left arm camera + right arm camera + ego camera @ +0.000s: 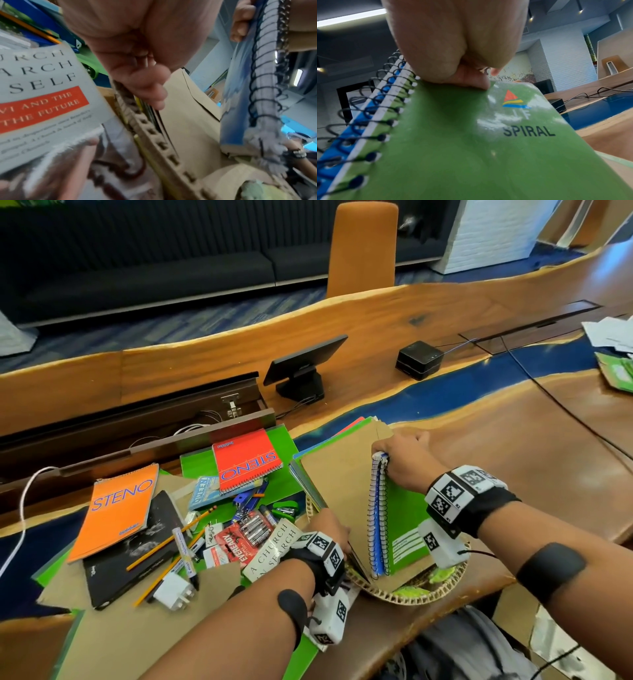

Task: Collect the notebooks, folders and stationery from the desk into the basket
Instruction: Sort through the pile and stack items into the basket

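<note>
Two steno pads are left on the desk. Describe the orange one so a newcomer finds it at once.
Start at the wicker basket near the front desk edge and look left across the clutter. The orange steno pad lies farthest left, overlapping a black notebook. Unlike the red steno pad, its blue STENO lettering reads upright.

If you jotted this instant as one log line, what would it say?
stage: loading basket | right hand: grips green spiral notebook upright in basket | left hand: touches brown folders | orange steno pad: on desk
</note>
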`<action>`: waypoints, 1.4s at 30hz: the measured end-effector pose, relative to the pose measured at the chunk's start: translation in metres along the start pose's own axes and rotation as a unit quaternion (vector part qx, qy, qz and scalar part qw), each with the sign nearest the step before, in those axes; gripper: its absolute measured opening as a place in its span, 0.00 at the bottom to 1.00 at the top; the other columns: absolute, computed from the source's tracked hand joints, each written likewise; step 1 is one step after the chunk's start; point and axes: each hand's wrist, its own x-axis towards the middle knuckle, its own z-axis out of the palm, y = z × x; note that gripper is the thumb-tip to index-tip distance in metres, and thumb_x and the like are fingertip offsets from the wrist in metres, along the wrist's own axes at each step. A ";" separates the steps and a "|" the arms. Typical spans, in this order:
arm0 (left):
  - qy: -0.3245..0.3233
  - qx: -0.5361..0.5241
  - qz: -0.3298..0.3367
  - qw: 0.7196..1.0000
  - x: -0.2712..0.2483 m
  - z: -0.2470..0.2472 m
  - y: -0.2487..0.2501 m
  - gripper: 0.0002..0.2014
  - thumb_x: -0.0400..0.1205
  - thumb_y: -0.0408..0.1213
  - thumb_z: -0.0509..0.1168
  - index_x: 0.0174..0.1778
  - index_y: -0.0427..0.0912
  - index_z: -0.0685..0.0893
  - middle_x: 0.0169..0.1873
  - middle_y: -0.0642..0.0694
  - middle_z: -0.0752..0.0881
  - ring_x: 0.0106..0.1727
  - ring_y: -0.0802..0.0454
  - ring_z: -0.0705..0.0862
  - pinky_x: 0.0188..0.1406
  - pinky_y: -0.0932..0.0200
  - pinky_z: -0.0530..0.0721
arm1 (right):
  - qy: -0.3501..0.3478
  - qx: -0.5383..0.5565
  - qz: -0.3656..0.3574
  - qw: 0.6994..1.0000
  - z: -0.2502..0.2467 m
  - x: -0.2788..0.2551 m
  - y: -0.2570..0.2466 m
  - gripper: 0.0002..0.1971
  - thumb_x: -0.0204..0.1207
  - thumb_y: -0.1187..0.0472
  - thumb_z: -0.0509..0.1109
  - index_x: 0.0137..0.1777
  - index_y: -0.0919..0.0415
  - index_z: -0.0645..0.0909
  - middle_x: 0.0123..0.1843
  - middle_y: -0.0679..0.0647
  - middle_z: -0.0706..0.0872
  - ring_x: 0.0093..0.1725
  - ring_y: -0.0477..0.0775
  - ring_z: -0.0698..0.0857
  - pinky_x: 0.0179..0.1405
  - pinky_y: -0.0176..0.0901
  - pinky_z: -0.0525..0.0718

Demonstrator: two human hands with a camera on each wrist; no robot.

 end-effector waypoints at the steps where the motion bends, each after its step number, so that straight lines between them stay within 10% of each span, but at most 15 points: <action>1: 0.004 0.027 0.001 1.000 0.003 0.000 -0.001 0.11 0.81 0.38 0.69 0.48 0.31 0.90 0.40 0.36 0.92 0.33 0.40 0.88 0.46 0.40 0.91 | -0.002 0.001 0.000 1.000 0.000 0.000 -0.002 0.18 0.75 0.70 0.59 0.30 0.47 0.72 0.32 0.43 0.77 0.50 0.55 0.76 0.47 0.49 0.54; 7: 0.028 0.154 0.019 0.988 -0.002 -0.008 0.001 0.18 0.80 0.48 0.70 0.32 0.37 0.81 0.42 0.41 0.92 0.44 0.45 0.91 0.46 0.53 0.90 | -0.024 -0.012 -0.013 1.000 0.002 0.000 -0.013 0.14 0.74 0.71 0.58 0.37 0.50 0.76 0.32 0.43 0.76 0.45 0.54 0.75 0.46 0.50 0.56; 16: 0.027 0.139 0.053 0.989 0.008 -0.005 -0.013 0.14 0.79 0.48 0.72 0.43 0.39 0.85 0.37 0.42 0.91 0.39 0.46 0.91 0.48 0.48 0.90 | -0.081 -0.105 -0.063 0.989 0.014 -0.002 -0.023 0.10 0.80 0.65 0.59 0.43 0.47 0.74 0.34 0.43 0.73 0.48 0.54 0.73 0.58 0.56 0.61; 20: 0.037 0.120 0.086 0.988 0.001 -0.008 -0.015 0.13 0.81 0.46 0.70 0.44 0.38 0.85 0.35 0.43 0.91 0.33 0.48 0.90 0.44 0.51 0.90 | -0.110 -0.130 -0.066 0.983 0.041 -0.004 -0.016 0.15 0.74 0.65 0.61 0.58 0.49 0.76 0.52 0.49 0.83 0.60 0.56 0.78 0.60 0.59 0.63; 24: 0.008 0.051 0.133 0.990 -0.011 -0.017 -0.023 0.03 0.83 0.39 0.67 0.47 0.44 0.82 0.35 0.45 0.90 0.20 0.52 0.82 0.24 0.56 0.86 | -0.112 -0.084 -0.059 0.988 0.061 -0.004 -0.014 0.27 0.73 0.67 0.61 0.71 0.45 0.69 0.68 0.49 0.77 0.71 0.55 0.74 0.67 0.62 0.62; 28: -0.013 0.019 0.178 0.984 -0.022 -0.039 -0.043 0.02 0.83 0.35 0.66 0.47 0.48 0.81 0.42 0.43 0.87 0.25 0.50 0.82 0.26 0.55 0.84 | -0.095 -0.024 -0.067 0.993 0.067 0.001 -0.029 0.37 0.70 0.72 0.60 0.77 0.41 0.64 0.79 0.46 0.68 0.79 0.51 0.65 0.73 0.62 0.59; 34: 0.048 -0.009 0.175 0.983 -0.049 -0.098 -0.093 0.06 0.83 0.36 0.66 0.46 0.54 0.82 0.46 0.46 0.88 0.36 0.51 0.84 0.43 0.51 0.86 | -0.063 0.147 -0.128 0.979 0.073 0.004 -0.078 0.27 0.73 0.71 0.61 0.67 0.45 0.78 0.69 0.44 0.82 0.71 0.50 0.78 0.73 0.55 0.69; 42: 0.181 -0.041 0.039 0.982 -0.084 -0.142 -0.219 0.07 0.81 0.33 0.65 0.44 0.51 0.83 0.46 0.52 0.86 0.50 0.51 0.83 0.48 0.58 0.79 | -0.226 0.168 -0.193 0.940 0.119 -0.030 -0.149 0.14 0.80 0.61 0.61 0.57 0.41 0.82 0.48 0.42 0.90 0.42 0.47 0.89 0.46 0.50 0.88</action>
